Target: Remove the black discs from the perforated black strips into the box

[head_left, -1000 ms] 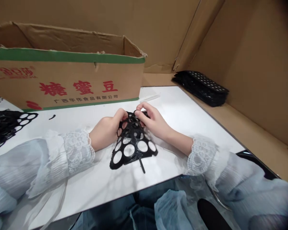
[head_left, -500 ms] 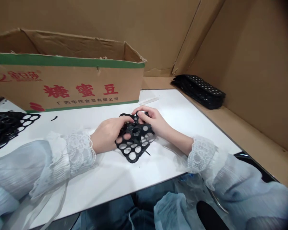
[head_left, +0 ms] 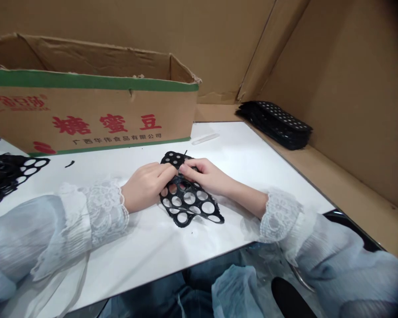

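A black plastic sheet full of round holes (head_left: 189, 201) lies low over the white table (head_left: 252, 159), held between both hands. My left hand (head_left: 146, 185) pinches its left edge with fingers curled. My right hand (head_left: 204, 174) grips the middle from the right, fingers pressed together on it. The far end of the sheet (head_left: 172, 158) sticks out past my fingertips. Both wrists wear white lace cuffs.
An open cardboard box (head_left: 93, 115) with red lettering and a green stripe stands behind the hands. More black holed sheets (head_left: 9, 170) lie at the far left. A dark stack of dotted sheets (head_left: 275, 123) rests at the back right. A small clear stick (head_left: 205, 138) lies near the box.
The holed sheet was upright and fanned out a second ago, then bunched between the hands; now it lies flatter with its far end pushed out beyond the fingers.
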Demonstrator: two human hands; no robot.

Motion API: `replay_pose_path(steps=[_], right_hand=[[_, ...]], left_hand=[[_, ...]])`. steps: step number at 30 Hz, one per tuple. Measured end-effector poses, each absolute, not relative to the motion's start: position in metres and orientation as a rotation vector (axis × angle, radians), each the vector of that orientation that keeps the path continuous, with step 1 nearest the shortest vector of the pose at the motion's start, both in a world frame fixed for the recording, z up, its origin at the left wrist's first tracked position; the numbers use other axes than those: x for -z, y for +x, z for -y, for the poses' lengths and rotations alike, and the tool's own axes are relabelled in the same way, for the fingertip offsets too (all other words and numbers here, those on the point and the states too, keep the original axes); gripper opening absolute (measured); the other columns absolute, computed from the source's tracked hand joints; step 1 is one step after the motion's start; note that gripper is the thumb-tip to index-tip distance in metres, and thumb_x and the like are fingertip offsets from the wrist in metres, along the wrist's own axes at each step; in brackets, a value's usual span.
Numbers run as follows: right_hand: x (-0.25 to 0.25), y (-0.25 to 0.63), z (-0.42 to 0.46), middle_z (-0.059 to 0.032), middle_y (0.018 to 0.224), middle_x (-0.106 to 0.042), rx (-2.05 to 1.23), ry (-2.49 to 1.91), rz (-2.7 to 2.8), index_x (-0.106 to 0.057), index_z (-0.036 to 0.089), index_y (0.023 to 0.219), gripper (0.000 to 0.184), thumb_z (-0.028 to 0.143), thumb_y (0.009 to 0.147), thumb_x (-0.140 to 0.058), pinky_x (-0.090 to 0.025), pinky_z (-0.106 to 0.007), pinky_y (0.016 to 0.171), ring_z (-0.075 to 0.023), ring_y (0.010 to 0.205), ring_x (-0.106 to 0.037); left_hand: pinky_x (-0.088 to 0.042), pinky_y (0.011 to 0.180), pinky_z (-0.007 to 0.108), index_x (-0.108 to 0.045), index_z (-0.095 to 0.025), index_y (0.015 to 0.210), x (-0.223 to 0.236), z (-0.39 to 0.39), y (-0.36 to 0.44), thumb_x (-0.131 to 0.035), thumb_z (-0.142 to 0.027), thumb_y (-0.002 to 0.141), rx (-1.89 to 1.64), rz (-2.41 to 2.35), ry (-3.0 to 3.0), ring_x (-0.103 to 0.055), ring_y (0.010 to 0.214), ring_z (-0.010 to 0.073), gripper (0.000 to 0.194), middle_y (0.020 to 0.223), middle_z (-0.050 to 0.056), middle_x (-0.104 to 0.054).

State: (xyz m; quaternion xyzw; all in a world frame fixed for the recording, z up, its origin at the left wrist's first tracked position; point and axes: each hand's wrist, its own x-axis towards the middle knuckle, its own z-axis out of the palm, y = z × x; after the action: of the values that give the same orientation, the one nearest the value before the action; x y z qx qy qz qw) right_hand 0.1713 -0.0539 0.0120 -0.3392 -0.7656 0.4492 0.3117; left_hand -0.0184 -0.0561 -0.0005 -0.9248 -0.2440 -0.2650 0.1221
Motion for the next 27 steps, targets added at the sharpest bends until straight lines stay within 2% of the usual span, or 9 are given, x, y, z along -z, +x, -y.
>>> replay_pose_path(steps=[4, 7, 10, 14, 21, 27], right_hand=[[-0.0143, 0.1717, 0.0553, 0.0043, 0.057, -0.040, -1.183, -0.916, 1.990, -0.044, 0.016, 0.066, 0.030, 0.039, 0.085, -0.040, -0.031, -0.021, 0.053, -0.0065, 0.054, -0.036], [-0.0167, 0.1716, 0.0556, 0.0019, 0.069, -0.050, -1.097, -0.862, 1.966, -0.050, 0.015, 0.078, 0.018, 0.032, 0.083, -0.045, -0.036, -0.022, 0.063, -0.0076, 0.064, -0.043], [-0.0173, 0.1725, 0.0551, -0.0003, 0.074, -0.053, -1.065, -0.840, 2.021, -0.054, 0.014, 0.076, 0.022, 0.033, 0.083, -0.044, -0.037, -0.024, 0.068, -0.0094, 0.071, -0.046], [-0.0156, 0.1739, 0.0540, 0.0005, 0.066, -0.051, -1.039, -0.886, 2.081, -0.055, 0.014, 0.068, 0.028, 0.035, 0.082, -0.043, -0.036, -0.023, 0.063, -0.0091, 0.065, -0.044], [-0.0200, 0.1733, 0.0574, 0.0007, 0.065, -0.053, -0.939, -0.938, 1.905, -0.055, 0.014, 0.066, 0.027, 0.035, 0.081, -0.046, -0.037, -0.022, 0.064, -0.0089, 0.064, -0.046], [-0.0202, 0.1733, 0.0569, -0.0017, 0.076, -0.060, -1.011, -0.901, 1.888, -0.060, 0.014, 0.075, 0.024, 0.035, 0.081, -0.048, -0.040, -0.023, 0.069, -0.0107, 0.073, -0.052]], left_hand=[[-0.039, 0.054, 0.025, -0.048, -0.015, 0.084, 0.0024, 0.0560, -0.0203, -0.041, -0.010, 0.075, 0.818, 0.725, -2.689, -0.048, 0.054, 0.0144, 0.013, 0.061, 0.000, -0.054], [-0.042, 0.060, 0.026, -0.047, -0.014, 0.096, 0.0045, 0.0553, -0.0225, -0.042, -0.009, 0.072, 0.870, 0.800, -2.704, -0.053, 0.063, 0.0160, 0.025, 0.074, 0.003, -0.059], [-0.044, 0.066, 0.027, -0.045, -0.014, 0.104, 0.0041, 0.0553, -0.0236, -0.043, -0.011, 0.073, 0.880, 0.802, -2.789, -0.056, 0.072, 0.0168, 0.031, 0.084, 0.004, -0.060], [-0.044, 0.071, 0.027, -0.044, -0.016, 0.105, 0.0025, 0.0562, -0.0226, -0.046, -0.017, 0.080, 0.792, 0.711, -2.930, -0.056, 0.077, 0.0163, 0.025, 0.086, 0.005, -0.059], [-0.044, 0.074, 0.030, -0.034, -0.016, 0.119, 0.0041, 0.0548, -0.0189, -0.046, -0.014, 0.080, 0.825, 0.676, -2.940, -0.054, 0.084, 0.0172, 0.041, 0.096, 0.008, -0.056], [-0.044, 0.066, 0.028, -0.039, -0.015, 0.112, 0.0042, 0.0540, -0.0198, -0.041, -0.010, 0.075, 0.958, 0.727, -2.877, -0.053, 0.077, 0.0163, 0.037, 0.088, 0.006, -0.055]])
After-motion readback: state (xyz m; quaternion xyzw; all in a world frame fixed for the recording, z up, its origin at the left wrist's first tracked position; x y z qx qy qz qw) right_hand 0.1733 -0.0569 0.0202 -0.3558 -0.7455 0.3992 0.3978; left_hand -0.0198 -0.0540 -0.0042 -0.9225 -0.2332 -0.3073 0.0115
